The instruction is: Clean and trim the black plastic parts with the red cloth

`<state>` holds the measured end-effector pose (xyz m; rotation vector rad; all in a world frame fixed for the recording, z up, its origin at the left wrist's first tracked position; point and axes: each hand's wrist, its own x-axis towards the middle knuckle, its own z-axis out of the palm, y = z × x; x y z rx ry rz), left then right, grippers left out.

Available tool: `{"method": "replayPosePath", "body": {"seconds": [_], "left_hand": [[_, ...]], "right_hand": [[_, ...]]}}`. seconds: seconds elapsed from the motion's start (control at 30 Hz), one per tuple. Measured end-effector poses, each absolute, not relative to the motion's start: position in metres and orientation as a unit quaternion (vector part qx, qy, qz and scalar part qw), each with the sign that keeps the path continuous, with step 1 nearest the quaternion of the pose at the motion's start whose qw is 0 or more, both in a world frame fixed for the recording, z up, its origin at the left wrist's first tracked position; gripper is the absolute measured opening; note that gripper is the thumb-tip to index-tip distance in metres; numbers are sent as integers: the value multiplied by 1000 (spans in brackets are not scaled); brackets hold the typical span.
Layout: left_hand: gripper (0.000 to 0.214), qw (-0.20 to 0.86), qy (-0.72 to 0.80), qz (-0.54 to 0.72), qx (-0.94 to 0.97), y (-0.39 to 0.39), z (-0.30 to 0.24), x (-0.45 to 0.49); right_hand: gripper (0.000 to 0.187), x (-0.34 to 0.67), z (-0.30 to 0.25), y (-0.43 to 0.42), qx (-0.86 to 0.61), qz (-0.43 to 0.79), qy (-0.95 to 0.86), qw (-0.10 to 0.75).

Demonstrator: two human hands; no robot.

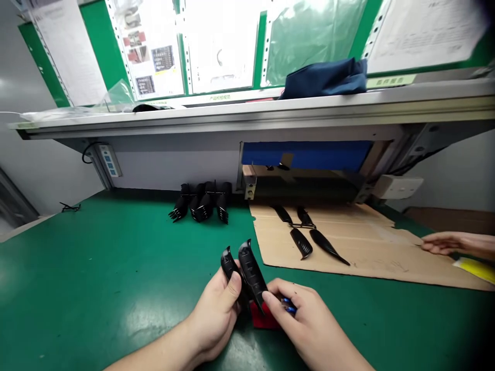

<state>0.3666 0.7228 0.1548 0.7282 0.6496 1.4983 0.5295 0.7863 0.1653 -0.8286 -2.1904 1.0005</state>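
My left hand [216, 309] is closed around a pair of curved black plastic parts [252, 270], thumb pressed on the nearer side, their hooked ends pointing up and away. My right hand [305, 314] is closed too, its fingertips at the lower end of the right-hand black part. Inside its curled fingers shows a small blue-handled tool [288, 305]; most of it is hidden, so its kind is unclear. Below the parts, between both hands, lies a red object [263, 315] on the green tabletop [127, 288].
Several black moulded parts [204, 203] lie at the back. More, joined by a thin runner [303, 225], rest on a cardboard sheet [371, 247]. Another person's hand [444, 242] reaches in from the right beside a yellow item [477, 269]. A shelf [232, 116] overhangs the bench.
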Motion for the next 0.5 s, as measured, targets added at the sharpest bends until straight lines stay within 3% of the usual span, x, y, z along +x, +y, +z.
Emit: {"method": "replayPosePath", "body": {"seconds": [0.13,0.27,0.4,0.5], "left_hand": [[41,632,284,635,343,723,150,363],[51,618,284,654,331,722,152,360],[47,607,259,676,328,718,159,358],[46,601,247,679,342,715,162,357]], "right_hand": [[39,534,166,789,-304,400,-822,267],[42,539,164,792,-315,386,-807,317],[56,542,167,790,-262,252,-866,344],[57,540,169,787,-244,133,-898,340]]}}
